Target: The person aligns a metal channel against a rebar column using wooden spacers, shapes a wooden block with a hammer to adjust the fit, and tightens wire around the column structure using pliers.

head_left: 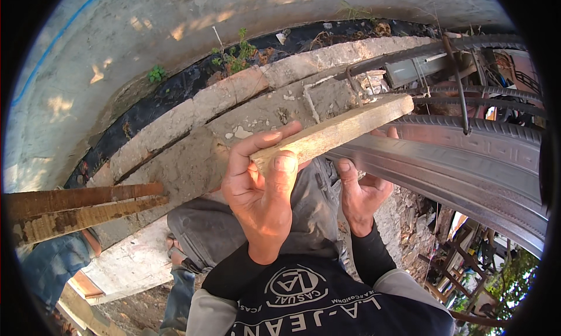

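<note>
My left hand (260, 195) pinches the near end of a short, pale wooden board (345, 125), thumb in front and fingers behind. The board slants up and to the right, its far end in the air. Below and right of it, my right hand (363, 195) is closed around the left part of a long, shiny ribbed metal profile (444, 175). Its thumb lies at the lower edge, and fingertips show over the upper edge; the rest of the fingers are hidden behind the metal. The profile runs off to the right, and the board overlaps its left end.
A low cement ledge (193, 160) crosses in front of me, with bricks (234, 87) and a grey wall (175, 20) beyond. Two wooden planks (87, 204) jut in from the left, near another person's legs (58, 266). Rebar (491, 125) and a bent metal rod (457, 84) stand at right.
</note>
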A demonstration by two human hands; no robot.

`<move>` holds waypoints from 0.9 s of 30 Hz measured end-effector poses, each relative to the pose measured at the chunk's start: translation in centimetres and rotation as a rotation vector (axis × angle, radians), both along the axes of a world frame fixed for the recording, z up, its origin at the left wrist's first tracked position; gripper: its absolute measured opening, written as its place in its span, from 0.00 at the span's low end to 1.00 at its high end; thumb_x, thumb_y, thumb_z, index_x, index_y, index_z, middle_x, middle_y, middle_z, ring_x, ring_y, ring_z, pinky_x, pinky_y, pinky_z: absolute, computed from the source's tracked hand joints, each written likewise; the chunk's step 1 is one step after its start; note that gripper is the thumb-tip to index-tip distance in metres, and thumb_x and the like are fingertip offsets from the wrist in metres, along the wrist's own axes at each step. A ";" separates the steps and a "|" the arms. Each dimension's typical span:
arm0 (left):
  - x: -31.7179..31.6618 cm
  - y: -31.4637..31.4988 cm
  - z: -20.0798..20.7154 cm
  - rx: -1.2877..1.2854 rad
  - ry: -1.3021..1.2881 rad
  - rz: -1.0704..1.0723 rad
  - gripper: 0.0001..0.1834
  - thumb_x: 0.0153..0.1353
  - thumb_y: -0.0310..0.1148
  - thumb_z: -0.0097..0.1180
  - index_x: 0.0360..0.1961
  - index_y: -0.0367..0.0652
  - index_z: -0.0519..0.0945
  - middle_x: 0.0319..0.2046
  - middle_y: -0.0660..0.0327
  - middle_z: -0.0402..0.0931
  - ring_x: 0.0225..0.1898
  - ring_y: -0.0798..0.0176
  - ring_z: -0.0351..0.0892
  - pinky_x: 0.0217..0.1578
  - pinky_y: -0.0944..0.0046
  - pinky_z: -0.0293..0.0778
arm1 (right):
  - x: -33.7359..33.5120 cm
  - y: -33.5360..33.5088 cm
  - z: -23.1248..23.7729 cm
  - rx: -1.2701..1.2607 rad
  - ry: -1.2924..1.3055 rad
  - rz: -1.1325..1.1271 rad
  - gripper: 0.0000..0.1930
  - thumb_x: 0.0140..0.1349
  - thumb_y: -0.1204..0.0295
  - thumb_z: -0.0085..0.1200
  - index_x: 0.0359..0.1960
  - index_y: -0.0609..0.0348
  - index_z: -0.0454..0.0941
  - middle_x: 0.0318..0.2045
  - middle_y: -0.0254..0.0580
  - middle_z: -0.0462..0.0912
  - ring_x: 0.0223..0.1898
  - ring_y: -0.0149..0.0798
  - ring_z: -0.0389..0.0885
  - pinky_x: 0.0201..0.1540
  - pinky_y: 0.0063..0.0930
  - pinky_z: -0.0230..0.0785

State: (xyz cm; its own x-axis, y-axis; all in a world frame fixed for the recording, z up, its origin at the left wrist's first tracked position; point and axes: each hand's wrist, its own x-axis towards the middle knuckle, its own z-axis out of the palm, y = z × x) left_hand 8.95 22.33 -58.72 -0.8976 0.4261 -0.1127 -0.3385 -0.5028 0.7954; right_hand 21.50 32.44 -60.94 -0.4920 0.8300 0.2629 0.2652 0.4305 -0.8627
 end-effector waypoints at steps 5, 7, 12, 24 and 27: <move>-0.1 1.9 1.2 -0.029 0.079 -0.167 0.19 0.71 0.35 0.55 0.54 0.30 0.71 0.54 0.38 0.76 0.53 0.51 0.82 0.49 0.57 0.84 | -0.2 0.2 0.9 -0.078 0.025 0.021 0.51 0.58 0.72 0.69 0.75 0.68 0.44 0.66 0.60 0.63 0.66 0.47 0.67 0.64 0.41 0.67; -0.3 2.6 0.8 0.003 0.074 -0.208 0.19 0.71 0.35 0.55 0.54 0.30 0.71 0.55 0.39 0.76 0.53 0.53 0.82 0.49 0.57 0.84 | -0.3 0.1 0.7 -0.091 0.045 0.027 0.51 0.59 0.71 0.69 0.75 0.68 0.43 0.67 0.60 0.63 0.66 0.47 0.66 0.65 0.41 0.66; -0.8 3.5 -0.6 0.086 0.177 -0.248 0.20 0.71 0.36 0.56 0.55 0.30 0.71 0.55 0.41 0.77 0.51 0.56 0.82 0.49 0.59 0.83 | -0.4 0.0 0.8 -0.094 0.041 0.046 0.51 0.61 0.70 0.67 0.76 0.68 0.41 0.68 0.59 0.61 0.67 0.48 0.65 0.66 0.42 0.64; -2.1 -5.8 -2.3 -0.282 0.151 0.042 0.21 0.74 0.41 0.49 0.55 0.33 0.70 0.53 0.39 0.77 0.50 0.55 0.83 0.46 0.59 0.85 | -0.1 0.0 0.6 -0.039 -0.010 0.004 0.50 0.60 0.68 0.69 0.76 0.65 0.46 0.66 0.56 0.64 0.62 0.44 0.70 0.64 0.37 0.64; -1.9 -7.4 -4.6 -0.319 0.037 0.056 0.19 0.75 0.38 0.47 0.55 0.33 0.70 0.53 0.38 0.77 0.49 0.57 0.83 0.47 0.61 0.84 | -0.4 -0.2 0.7 -0.063 0.002 -0.016 0.50 0.59 0.69 0.69 0.76 0.65 0.46 0.66 0.56 0.64 0.62 0.44 0.69 0.65 0.37 0.63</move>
State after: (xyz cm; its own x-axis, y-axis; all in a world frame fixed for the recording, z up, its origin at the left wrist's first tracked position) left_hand 7.02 14.89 -63.29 -0.9249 0.3239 -0.1990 -0.2847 -0.2432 0.9272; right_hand 21.08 32.25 -60.25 -0.4778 0.8528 0.2107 0.2697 0.3706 -0.8888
